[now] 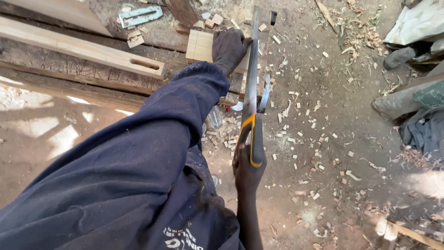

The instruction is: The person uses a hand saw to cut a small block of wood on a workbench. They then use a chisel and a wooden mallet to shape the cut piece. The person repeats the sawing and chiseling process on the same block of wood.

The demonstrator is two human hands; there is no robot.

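Observation:
My left hand (229, 46) presses flat on a pale wooden block (200, 45) that lies on a rough workbench (92, 76). My right hand (246, 169) grips the black and yellow handle of a handsaw (252, 88). The saw's long blade runs away from me along the right side of the block, next to my left hand's fingers. My dark blue sleeve covers the left forearm.
A long pale plank with a cut slot (78, 48) lies across the bench at left. A blue metal square (138, 16) rests at the back. Wood chips and offcuts (300, 134) litter the dirt ground. Cloth and sacks (416, 92) are piled at right.

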